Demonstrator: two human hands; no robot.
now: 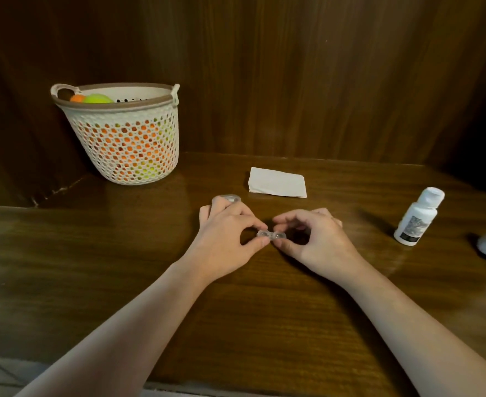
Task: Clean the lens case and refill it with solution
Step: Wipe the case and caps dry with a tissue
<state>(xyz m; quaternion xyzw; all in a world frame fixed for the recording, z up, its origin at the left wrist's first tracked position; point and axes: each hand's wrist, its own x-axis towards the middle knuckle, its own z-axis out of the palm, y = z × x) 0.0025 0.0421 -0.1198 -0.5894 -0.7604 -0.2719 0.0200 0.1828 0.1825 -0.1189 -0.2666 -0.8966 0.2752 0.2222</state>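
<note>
1. Our left hand [224,236] pinches one end of the small clear lens case [270,235] between thumb and forefinger, fingers drawn narrow around it. Our right hand [310,239] pinches the other end the same way. Held at both ends, the two wells face up and stay level.
2. The case sits just above the wooden table [150,282], between the hands and close to our body, probably so we can look into it.
3. Just beyond the left hand's knuckles lies a small clear piece [227,199], perhaps the case's lid or outer shell; we cannot tell.
4. A folded white tissue [277,182] lies farther back, within reach, likely for wiping.
5. The white solution bottle [418,217] stands capped well to the right, so refilling seems not yet begun.
6. A perforated basket [127,138] of coloured balls stands far left, clear of the work.
</note>
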